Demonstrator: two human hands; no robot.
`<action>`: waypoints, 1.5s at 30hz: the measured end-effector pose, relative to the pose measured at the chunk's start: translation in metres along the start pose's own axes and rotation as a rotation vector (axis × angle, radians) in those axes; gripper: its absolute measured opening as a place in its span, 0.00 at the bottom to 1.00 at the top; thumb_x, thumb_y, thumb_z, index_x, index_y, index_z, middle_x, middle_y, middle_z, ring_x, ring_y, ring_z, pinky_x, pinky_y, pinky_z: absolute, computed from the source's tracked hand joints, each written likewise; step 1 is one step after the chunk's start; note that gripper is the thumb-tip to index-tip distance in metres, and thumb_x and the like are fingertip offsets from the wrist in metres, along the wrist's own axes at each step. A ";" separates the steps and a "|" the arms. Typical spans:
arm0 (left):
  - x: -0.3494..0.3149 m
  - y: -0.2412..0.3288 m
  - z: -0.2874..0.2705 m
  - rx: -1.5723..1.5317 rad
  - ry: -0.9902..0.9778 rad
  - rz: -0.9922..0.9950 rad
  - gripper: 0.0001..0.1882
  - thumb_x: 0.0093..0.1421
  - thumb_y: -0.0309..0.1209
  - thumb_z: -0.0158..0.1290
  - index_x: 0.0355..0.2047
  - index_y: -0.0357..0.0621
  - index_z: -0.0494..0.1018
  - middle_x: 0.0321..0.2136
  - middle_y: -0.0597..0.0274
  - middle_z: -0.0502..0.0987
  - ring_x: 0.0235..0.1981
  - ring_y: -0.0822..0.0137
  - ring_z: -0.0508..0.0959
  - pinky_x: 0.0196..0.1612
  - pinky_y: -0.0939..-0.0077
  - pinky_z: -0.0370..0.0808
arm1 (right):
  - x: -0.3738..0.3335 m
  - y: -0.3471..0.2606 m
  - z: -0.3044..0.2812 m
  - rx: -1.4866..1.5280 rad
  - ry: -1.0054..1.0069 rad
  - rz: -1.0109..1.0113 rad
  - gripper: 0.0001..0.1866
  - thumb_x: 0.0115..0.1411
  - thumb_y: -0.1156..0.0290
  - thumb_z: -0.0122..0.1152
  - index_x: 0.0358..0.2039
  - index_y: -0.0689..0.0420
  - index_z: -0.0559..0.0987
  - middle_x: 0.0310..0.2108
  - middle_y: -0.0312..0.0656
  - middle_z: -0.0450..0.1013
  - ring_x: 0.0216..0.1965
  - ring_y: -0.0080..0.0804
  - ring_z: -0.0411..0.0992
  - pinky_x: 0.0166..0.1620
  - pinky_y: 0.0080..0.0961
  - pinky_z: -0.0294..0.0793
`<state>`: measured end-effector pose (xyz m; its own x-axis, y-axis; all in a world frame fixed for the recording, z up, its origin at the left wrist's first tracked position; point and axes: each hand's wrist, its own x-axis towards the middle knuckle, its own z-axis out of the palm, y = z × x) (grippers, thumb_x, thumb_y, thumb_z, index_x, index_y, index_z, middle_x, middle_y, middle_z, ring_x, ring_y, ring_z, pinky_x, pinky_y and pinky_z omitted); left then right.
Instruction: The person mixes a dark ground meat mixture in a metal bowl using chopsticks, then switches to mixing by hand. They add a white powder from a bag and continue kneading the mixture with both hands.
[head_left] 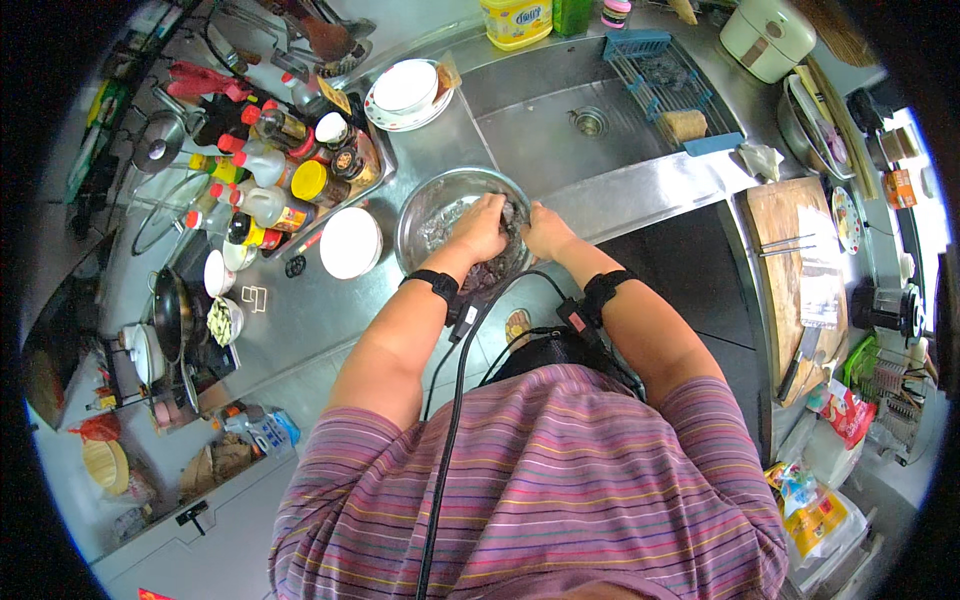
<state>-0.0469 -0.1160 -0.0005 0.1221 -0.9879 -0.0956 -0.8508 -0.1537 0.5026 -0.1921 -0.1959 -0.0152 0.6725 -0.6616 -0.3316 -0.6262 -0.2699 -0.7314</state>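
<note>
A stainless steel bowl (410,228) rests on the metal counter, just left of the sink. Inside it lie dark, wet, reddish-brown food pieces (484,277) whose kind I cannot make out. My left hand (482,228) reaches into the bowl, its fingers bent and pressed together against the dark pieces on the right side. At the bowl's right rim, my right hand (548,233) grips the edge with closed fingers. Its fingertips are partly hidden at the rim. A white round tub or bowl (351,243) stands close to the left of the steel bowl.
Behind the bowl are stacked white plates (405,88). Sauce bottles (270,207) crowd the left, near a black wok (172,315). The sink (540,130) holds a blue drying rack (662,85). A wooden cutting board (775,270) with a knife (797,362) lies right.
</note>
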 end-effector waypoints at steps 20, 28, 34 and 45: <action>-0.023 -0.033 -0.007 -0.195 0.074 -0.225 0.25 0.58 0.41 0.48 0.54 0.44 0.69 0.52 0.45 0.70 0.56 0.47 0.66 0.60 0.62 0.61 | -0.041 -0.008 0.008 0.085 -0.033 0.086 0.20 0.57 0.66 0.54 0.41 0.70 0.63 0.31 0.69 0.72 0.37 0.66 0.72 0.42 0.51 0.72; -0.006 0.006 -0.005 0.082 -0.102 0.047 0.18 0.56 0.40 0.48 0.45 0.51 0.76 0.45 0.62 0.76 0.53 0.59 0.69 0.57 0.55 0.62 | -0.010 -0.002 0.004 0.022 0.205 0.062 0.17 0.54 0.73 0.52 0.43 0.69 0.67 0.34 0.68 0.72 0.42 0.65 0.71 0.47 0.49 0.70; -0.024 -0.012 -0.013 0.173 -0.199 0.319 0.13 0.54 0.39 0.51 0.36 0.51 0.80 0.45 0.66 0.75 0.54 0.61 0.67 0.59 0.56 0.58 | -0.007 -0.011 -0.001 -0.010 0.264 0.006 0.24 0.57 0.71 0.52 0.54 0.63 0.65 0.38 0.63 0.74 0.44 0.61 0.71 0.49 0.47 0.70; -0.052 -0.010 -0.033 0.215 -0.092 0.188 0.32 0.56 0.53 0.52 0.60 0.64 0.63 0.62 0.49 0.58 0.59 0.46 0.62 0.59 0.53 0.63 | -0.015 -0.019 -0.016 0.011 0.240 0.026 0.28 0.59 0.70 0.52 0.60 0.60 0.61 0.38 0.64 0.74 0.44 0.59 0.72 0.49 0.46 0.70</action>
<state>-0.0280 -0.0634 0.0283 -0.0862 -0.9912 -0.1004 -0.9441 0.0491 0.3259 -0.1964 -0.1920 0.0133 0.5425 -0.8158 -0.2003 -0.6371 -0.2442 -0.7311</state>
